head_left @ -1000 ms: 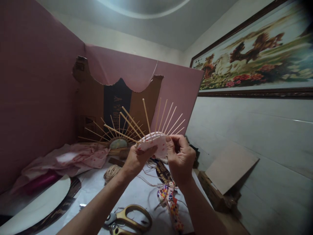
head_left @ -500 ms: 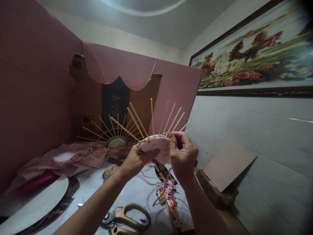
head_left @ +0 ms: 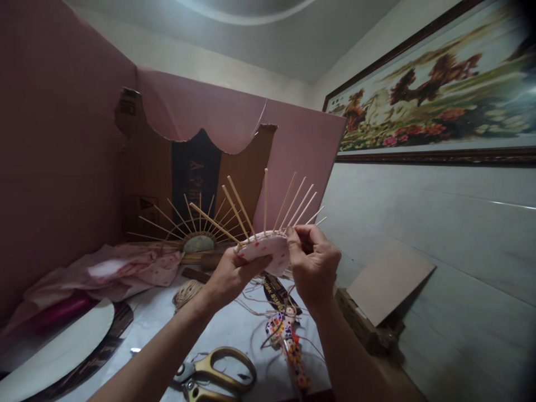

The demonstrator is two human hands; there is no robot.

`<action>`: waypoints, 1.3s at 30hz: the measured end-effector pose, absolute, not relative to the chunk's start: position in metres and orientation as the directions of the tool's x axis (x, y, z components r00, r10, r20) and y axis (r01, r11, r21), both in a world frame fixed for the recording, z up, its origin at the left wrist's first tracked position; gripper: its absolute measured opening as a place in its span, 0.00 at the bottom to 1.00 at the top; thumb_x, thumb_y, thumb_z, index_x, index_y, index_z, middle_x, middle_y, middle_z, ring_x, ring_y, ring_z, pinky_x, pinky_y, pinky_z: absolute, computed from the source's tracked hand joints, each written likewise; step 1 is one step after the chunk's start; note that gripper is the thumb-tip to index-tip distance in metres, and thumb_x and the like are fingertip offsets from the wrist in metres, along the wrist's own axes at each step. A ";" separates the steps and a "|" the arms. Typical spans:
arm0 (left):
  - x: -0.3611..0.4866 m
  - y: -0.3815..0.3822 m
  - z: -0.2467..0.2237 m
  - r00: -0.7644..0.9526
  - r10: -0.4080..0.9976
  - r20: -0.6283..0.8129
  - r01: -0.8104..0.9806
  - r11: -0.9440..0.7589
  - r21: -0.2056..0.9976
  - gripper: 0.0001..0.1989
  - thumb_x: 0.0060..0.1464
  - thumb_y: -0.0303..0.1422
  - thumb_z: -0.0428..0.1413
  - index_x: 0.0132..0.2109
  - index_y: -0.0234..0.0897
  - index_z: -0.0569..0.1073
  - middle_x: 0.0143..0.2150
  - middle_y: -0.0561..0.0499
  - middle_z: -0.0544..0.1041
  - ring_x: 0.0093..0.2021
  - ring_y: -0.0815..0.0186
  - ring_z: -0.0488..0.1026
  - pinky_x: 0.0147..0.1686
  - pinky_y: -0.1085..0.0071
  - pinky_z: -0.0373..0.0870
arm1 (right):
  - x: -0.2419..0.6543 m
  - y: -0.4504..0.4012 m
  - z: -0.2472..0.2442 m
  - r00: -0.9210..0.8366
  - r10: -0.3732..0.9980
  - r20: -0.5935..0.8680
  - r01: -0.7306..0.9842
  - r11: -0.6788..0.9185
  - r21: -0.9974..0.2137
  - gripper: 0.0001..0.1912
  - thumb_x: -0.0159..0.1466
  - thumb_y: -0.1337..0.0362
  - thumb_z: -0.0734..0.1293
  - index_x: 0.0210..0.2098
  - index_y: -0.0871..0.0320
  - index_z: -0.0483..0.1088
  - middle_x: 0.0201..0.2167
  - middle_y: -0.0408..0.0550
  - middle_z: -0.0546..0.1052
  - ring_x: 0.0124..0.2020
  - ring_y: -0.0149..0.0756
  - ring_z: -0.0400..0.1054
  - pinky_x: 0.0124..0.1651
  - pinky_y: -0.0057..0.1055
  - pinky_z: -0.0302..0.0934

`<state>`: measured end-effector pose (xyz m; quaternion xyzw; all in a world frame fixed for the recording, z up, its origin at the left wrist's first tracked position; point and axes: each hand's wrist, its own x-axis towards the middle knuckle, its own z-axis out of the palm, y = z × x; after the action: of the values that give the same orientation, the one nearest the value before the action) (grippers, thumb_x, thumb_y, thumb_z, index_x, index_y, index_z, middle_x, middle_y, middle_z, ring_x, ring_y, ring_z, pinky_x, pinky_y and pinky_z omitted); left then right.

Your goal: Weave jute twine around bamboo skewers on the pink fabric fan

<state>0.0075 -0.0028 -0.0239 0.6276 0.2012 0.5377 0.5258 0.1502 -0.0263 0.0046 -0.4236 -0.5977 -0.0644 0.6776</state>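
Observation:
My left hand (head_left: 232, 276) grips the lower left of a half-round piece covered in white fabric with red spots (head_left: 262, 249), its thumb lying across the front. Several thin wooden sticks (head_left: 265, 201) fan upward from the curved rim. At the rim's right end, my right hand (head_left: 315, 262) is closed, thumb and forefinger pinched near the stick bases. Whether a thread is also between those fingertips cannot be made out. Behind, a similar fan of sticks with a pale half-round centre (head_left: 199, 243) stands on the table.
Gold-handled scissors (head_left: 226, 371), a ball of twine (head_left: 186, 293) and a flower-patterned item (head_left: 288, 346) lie on the white table. Pink spotted fabric (head_left: 121, 268) and a white curved board (head_left: 62, 349) are left. Cut cardboard (head_left: 245, 167) stands behind; a flat board (head_left: 389, 287) leans right.
The fan in my hands has turned slightly, its stick tips shifting a little to the right. Both hands keep their holds. The view has shifted slightly.

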 end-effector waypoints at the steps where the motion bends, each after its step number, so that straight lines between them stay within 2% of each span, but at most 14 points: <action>1: 0.007 -0.003 -0.024 0.341 0.813 0.471 -0.312 -0.375 0.873 0.12 0.46 0.28 0.63 0.41 0.34 0.80 0.29 0.52 0.77 0.30 0.71 0.69 0.30 0.79 0.68 | 0.151 -0.026 0.004 0.277 0.424 0.862 0.590 0.634 -0.501 0.05 0.61 0.65 0.65 0.29 0.59 0.69 0.22 0.42 0.73 0.22 0.29 0.66 0.28 0.26 0.61; 5: 0.007 -0.005 -0.023 0.329 0.798 0.504 -0.318 -0.409 0.855 0.12 0.48 0.29 0.63 0.42 0.35 0.80 0.29 0.53 0.77 0.31 0.72 0.69 0.31 0.80 0.67 | 0.151 -0.027 0.002 0.281 0.426 0.860 0.583 0.637 -0.505 0.03 0.59 0.66 0.65 0.28 0.58 0.69 0.22 0.41 0.72 0.23 0.29 0.66 0.29 0.27 0.62; 13: 0.007 -0.001 -0.025 0.280 0.815 0.507 -0.230 -0.455 0.860 0.11 0.50 0.36 0.62 0.37 0.33 0.78 0.31 0.51 0.76 0.32 0.70 0.69 0.32 0.77 0.68 | 0.149 -0.029 0.004 0.293 0.438 0.850 0.504 0.685 -0.526 0.02 0.57 0.67 0.66 0.28 0.58 0.69 0.22 0.40 0.71 0.23 0.28 0.64 0.27 0.26 0.60; 16: 0.005 0.001 -0.026 0.263 0.814 0.518 -0.178 -0.487 0.855 0.12 0.50 0.38 0.61 0.37 0.32 0.78 0.31 0.51 0.76 0.31 0.70 0.69 0.32 0.76 0.67 | 0.148 -0.030 0.007 0.269 0.602 0.752 0.271 0.702 -0.659 0.05 0.59 0.63 0.66 0.29 0.58 0.68 0.21 0.39 0.69 0.20 0.25 0.61 0.23 0.23 0.57; 19: 0.004 0.001 -0.026 0.261 0.796 0.547 -0.156 -0.524 0.837 0.12 0.51 0.39 0.60 0.35 0.32 0.77 0.29 0.51 0.75 0.29 0.71 0.68 0.30 0.76 0.65 | 0.146 -0.031 0.011 0.071 0.835 0.545 -0.073 0.550 -0.832 0.11 0.60 0.56 0.68 0.35 0.57 0.67 0.19 0.37 0.68 0.14 0.22 0.55 0.15 0.21 0.48; 22: 0.004 0.001 -0.026 0.276 0.784 0.557 -0.155 -0.535 0.830 0.13 0.52 0.40 0.59 0.34 0.32 0.76 0.28 0.51 0.75 0.29 0.71 0.67 0.30 0.76 0.64 | 0.144 -0.033 0.013 -0.061 0.890 0.452 -0.194 0.434 -0.880 0.15 0.58 0.54 0.70 0.36 0.56 0.66 0.18 0.36 0.69 0.12 0.21 0.52 0.13 0.20 0.42; 26: 0.004 0.002 -0.027 0.269 0.794 0.545 -0.160 -0.522 0.838 0.14 0.52 0.40 0.59 0.36 0.31 0.77 0.29 0.50 0.74 0.29 0.70 0.67 0.29 0.75 0.64 | 0.144 -0.038 0.015 -0.026 0.853 0.522 -0.167 0.511 -0.843 0.13 0.55 0.57 0.72 0.33 0.57 0.68 0.20 0.38 0.71 0.17 0.23 0.59 0.17 0.21 0.52; 28: 0.004 0.002 -0.026 0.267 0.788 0.554 -0.163 -0.530 0.832 0.15 0.52 0.41 0.59 0.38 0.31 0.77 0.29 0.50 0.74 0.28 0.70 0.66 0.28 0.75 0.63 | 0.143 -0.041 0.015 -0.038 0.821 0.569 -0.079 0.565 -0.821 0.11 0.55 0.59 0.73 0.31 0.57 0.69 0.23 0.40 0.73 0.22 0.25 0.63 0.23 0.23 0.58; 30: 0.003 0.002 -0.025 0.279 0.771 0.573 -0.170 -0.547 0.819 0.15 0.52 0.41 0.59 0.39 0.31 0.77 0.29 0.50 0.75 0.29 0.69 0.67 0.29 0.75 0.64 | 0.143 -0.044 0.015 -0.059 0.790 0.610 0.041 0.613 -0.789 0.08 0.56 0.62 0.72 0.30 0.58 0.71 0.23 0.40 0.73 0.23 0.26 0.64 0.26 0.24 0.60; 32: 0.003 0.001 -0.023 0.296 0.746 0.597 -0.191 -0.566 0.802 0.15 0.53 0.40 0.58 0.42 0.32 0.78 0.32 0.49 0.76 0.31 0.68 0.69 0.33 0.74 0.66 | 0.141 -0.046 0.015 -0.066 0.754 0.654 0.135 0.656 -0.742 0.05 0.57 0.64 0.71 0.28 0.58 0.72 0.23 0.40 0.73 0.24 0.26 0.64 0.27 0.25 0.60; 35: 0.004 -0.001 -0.021 0.320 0.708 0.629 -0.224 -0.589 0.777 0.16 0.55 0.38 0.57 0.47 0.34 0.77 0.38 0.48 0.77 0.36 0.66 0.71 0.42 0.71 0.68 | 0.140 -0.046 0.013 -0.069 0.711 0.699 0.191 0.698 -0.691 0.04 0.59 0.65 0.69 0.28 0.58 0.73 0.27 0.42 0.76 0.27 0.28 0.68 0.30 0.26 0.62; 37: 0.005 -0.002 -0.021 0.316 0.707 0.633 -0.215 -0.596 0.774 0.14 0.55 0.37 0.57 0.46 0.34 0.77 0.37 0.48 0.77 0.36 0.67 0.70 0.42 0.72 0.67 | 0.140 -0.045 0.012 -0.061 0.703 0.709 0.207 0.703 -0.680 0.05 0.60 0.64 0.68 0.29 0.58 0.73 0.28 0.43 0.77 0.29 0.29 0.69 0.33 0.27 0.64; 39: 0.006 -0.002 -0.022 0.302 0.723 0.621 -0.195 -0.591 0.783 0.11 0.55 0.37 0.58 0.41 0.33 0.78 0.32 0.51 0.75 0.33 0.69 0.69 0.37 0.74 0.67 | 0.140 -0.043 0.010 -0.036 0.697 0.716 0.239 0.702 -0.671 0.05 0.60 0.64 0.68 0.29 0.58 0.73 0.28 0.44 0.77 0.29 0.30 0.69 0.34 0.28 0.65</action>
<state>0.0056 -0.0024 -0.0217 0.6945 0.1901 0.5596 0.4103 0.1403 -0.0431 0.0104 -0.3368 -0.6947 0.1885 0.6070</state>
